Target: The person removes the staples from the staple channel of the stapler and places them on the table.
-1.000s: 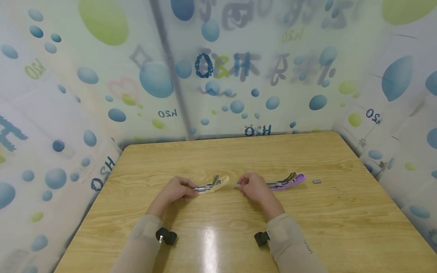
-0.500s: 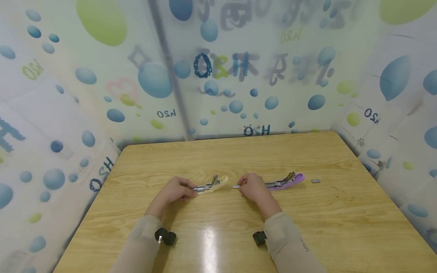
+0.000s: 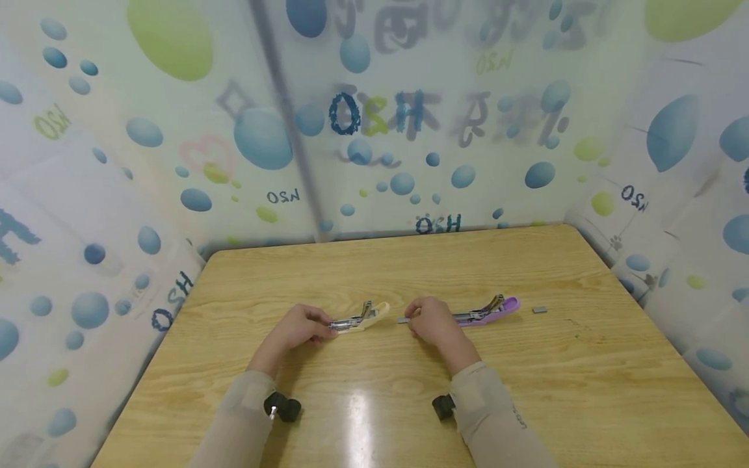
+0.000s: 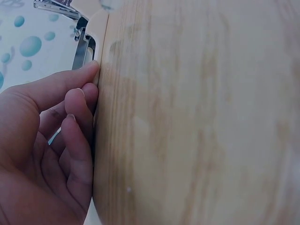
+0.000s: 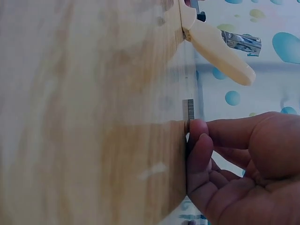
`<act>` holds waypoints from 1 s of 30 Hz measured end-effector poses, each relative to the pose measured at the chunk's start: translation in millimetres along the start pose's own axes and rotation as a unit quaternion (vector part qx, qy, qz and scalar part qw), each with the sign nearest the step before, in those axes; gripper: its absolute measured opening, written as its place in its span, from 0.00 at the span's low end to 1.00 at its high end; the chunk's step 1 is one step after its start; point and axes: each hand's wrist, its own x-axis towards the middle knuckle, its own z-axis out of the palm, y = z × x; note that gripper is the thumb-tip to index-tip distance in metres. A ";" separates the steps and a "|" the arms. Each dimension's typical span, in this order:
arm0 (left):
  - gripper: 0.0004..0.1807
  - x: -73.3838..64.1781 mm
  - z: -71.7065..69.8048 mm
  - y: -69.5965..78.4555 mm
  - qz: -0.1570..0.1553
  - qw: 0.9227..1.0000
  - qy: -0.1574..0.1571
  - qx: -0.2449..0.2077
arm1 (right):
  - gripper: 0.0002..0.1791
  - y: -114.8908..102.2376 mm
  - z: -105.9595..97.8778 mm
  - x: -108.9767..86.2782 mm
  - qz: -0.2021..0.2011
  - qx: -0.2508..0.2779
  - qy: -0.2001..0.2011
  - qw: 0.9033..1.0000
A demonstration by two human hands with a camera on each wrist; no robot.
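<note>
A cream stapler (image 3: 379, 312) lies opened out on the table, its metal parts exposed and one metal piece sticking up. My left hand (image 3: 298, 327) holds its left end, thumb and finger pinching it near the tabletop in the left wrist view. To the right of that stapler, my right hand (image 3: 430, 321) pinches a short grey strip of staples (image 5: 190, 108), which lies low against the table with one end showing past the fingertips. Behind the right hand lies a purple stapler (image 3: 511, 307), likewise opened, its left end hidden by the hand.
A second small grey staple strip (image 3: 539, 310) lies right of the purple stapler. The wooden table (image 3: 363, 377) reaches patterned curtains (image 3: 374, 195) at the back and on both sides. A black wrist camera (image 3: 283, 407) sits by the left sleeve, another (image 3: 443, 407) by the right.
The staple strip in my right hand has turned slightly and shows flat beside the fingertips. Both hands otherwise stay in place; the whole head view has drifted a little.
</note>
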 end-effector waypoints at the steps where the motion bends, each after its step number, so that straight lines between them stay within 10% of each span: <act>1: 0.10 -0.3 0.1 0.0 0.000 1.000 0.000 0.000 | 0.11 -0.3 0.1 0.5 0.002 0.003 -0.002 1.000; 19: 0.12 -3.0 -1.3 0.2 0.013 1.000 0.000 0.017 | 0.18 -0.8 -6.9 -2.1 -0.002 0.013 -0.041 0.999; 30: 0.15 -8.1 -1.1 -0.7 0.011 1.000 0.019 0.023 | 0.22 -14.3 -117.8 -41.3 -0.069 0.005 0.001 0.998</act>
